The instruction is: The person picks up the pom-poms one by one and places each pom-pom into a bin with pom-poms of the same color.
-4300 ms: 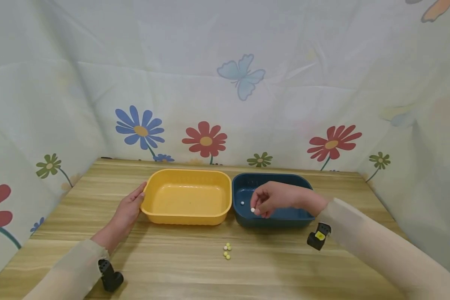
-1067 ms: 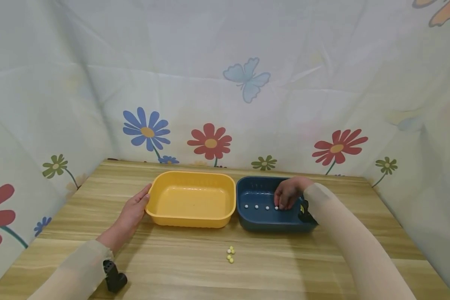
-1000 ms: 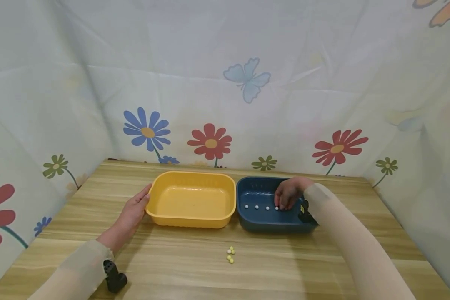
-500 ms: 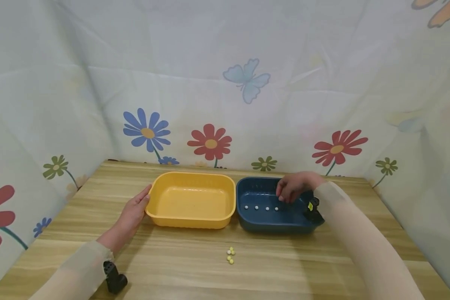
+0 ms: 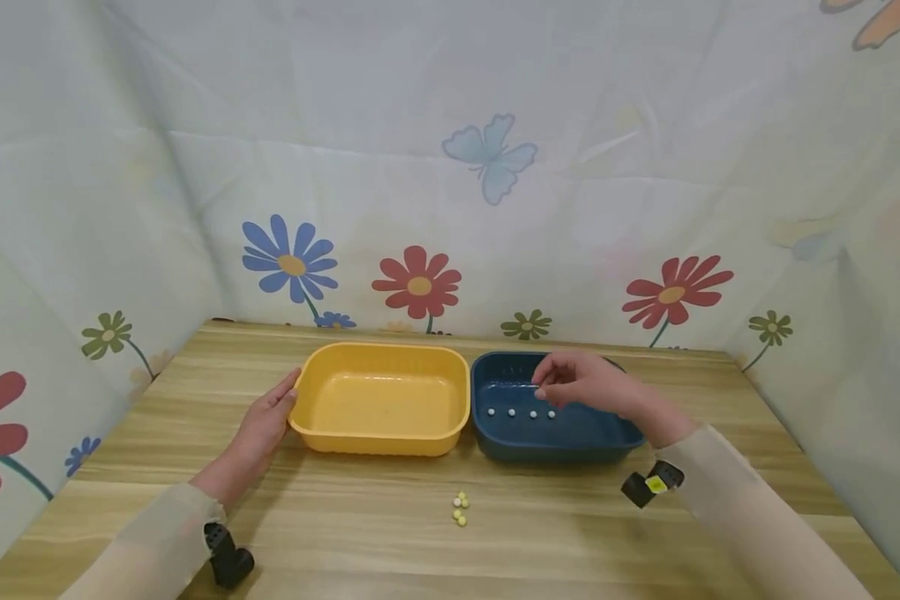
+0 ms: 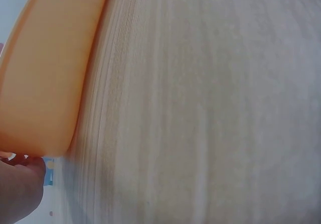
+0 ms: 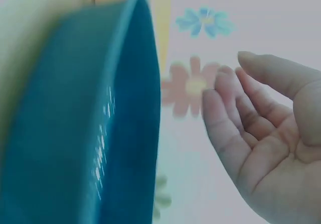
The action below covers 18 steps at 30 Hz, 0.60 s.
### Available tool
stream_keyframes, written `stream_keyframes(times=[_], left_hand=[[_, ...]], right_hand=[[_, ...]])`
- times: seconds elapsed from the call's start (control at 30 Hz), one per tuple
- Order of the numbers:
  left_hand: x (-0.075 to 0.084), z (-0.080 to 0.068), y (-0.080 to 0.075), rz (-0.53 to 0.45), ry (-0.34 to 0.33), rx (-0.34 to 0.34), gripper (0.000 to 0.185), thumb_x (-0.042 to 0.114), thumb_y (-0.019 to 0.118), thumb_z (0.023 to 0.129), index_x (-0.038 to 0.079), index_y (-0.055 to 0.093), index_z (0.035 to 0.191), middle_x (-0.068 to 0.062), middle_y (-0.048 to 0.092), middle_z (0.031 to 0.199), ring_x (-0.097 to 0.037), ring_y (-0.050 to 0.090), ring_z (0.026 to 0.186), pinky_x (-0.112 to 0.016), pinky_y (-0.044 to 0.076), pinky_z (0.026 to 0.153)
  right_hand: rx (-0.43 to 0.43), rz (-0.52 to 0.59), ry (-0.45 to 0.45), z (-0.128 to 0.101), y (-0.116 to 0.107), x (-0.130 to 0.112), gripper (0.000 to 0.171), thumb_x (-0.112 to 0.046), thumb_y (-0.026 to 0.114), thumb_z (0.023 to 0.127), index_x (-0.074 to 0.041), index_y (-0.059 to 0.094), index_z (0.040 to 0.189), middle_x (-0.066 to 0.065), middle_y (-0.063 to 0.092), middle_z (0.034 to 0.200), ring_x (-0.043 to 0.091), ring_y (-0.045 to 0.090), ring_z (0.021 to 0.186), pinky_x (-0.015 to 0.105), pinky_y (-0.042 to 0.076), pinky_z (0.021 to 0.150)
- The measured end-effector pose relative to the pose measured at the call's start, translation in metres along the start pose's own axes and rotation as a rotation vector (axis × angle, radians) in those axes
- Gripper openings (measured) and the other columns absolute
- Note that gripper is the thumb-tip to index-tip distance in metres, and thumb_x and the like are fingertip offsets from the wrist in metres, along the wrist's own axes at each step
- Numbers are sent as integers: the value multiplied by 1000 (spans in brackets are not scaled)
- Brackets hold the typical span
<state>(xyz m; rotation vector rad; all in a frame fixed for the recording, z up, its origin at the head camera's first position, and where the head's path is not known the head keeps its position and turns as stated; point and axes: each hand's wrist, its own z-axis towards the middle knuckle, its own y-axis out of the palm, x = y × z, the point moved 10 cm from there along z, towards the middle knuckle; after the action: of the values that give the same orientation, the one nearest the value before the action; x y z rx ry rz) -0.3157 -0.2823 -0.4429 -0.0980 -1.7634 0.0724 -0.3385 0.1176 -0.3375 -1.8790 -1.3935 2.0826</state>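
Note:
In the head view my left hand (image 5: 264, 417) rests against the left end of a yellow plastic tub (image 5: 378, 446). The left wrist view shows fingers (image 6: 22, 186) touching the outside of that tub (image 6: 45, 73). My right hand (image 5: 581, 383) is raised above a dark blue tub (image 5: 555, 452), its fingers loosely bent and apart from the thumb. In the right wrist view nothing lies in this hand (image 7: 271, 148), beside the blue tub's wall (image 7: 55, 113). Several small white balls, among them a ball (image 5: 533, 414), stand in a row on the blue tub's floor.
A small cluster of yellow balls (image 5: 462, 521) with one white ball (image 5: 457, 502) lies on the wooden table (image 5: 375, 533) in front of the tubs. The tubs stand side by side. A flower-printed cloth (image 5: 345, 183) encloses the back and sides.
Earlier my right hand pinched a white ball over the blue tub; the row grew there. It has since let go and risen, fingers parting. My left hand stays at the yellow tub.

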Motion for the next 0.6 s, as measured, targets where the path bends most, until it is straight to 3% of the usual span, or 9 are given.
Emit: stream_keyframes(times=[0.2, 0.43, 0.6], left_hand=[[1, 0, 0, 1, -10, 4, 55, 20, 23, 114, 14, 3, 165, -5, -3, 173, -26, 10, 161, -35, 23, 125], [4, -1, 1, -2, 1, 4, 55, 20, 24, 114, 13, 4, 165, -7, -2, 174, -28, 12, 160, -31, 25, 124], [4, -3, 1, 18, 0, 3, 55, 21, 24, 114, 13, 3, 165, -7, -2, 174, -27, 10, 161, -33, 24, 124]], right_hand=[[28, 84, -48, -15, 35, -15, 26, -16, 69, 98, 6, 64, 113, 16, 68, 96, 18, 64, 82, 28, 61, 78], [-40, 142, -58, -18, 79, -18, 24, -12, 70, 96, 7, 66, 110, 10, 68, 92, 14, 61, 78, 23, 58, 71], [-68, 150, -67, -16, 105, -16, 19, -5, 69, 94, 8, 67, 108, 13, 70, 93, 8, 58, 81, 16, 52, 71]])
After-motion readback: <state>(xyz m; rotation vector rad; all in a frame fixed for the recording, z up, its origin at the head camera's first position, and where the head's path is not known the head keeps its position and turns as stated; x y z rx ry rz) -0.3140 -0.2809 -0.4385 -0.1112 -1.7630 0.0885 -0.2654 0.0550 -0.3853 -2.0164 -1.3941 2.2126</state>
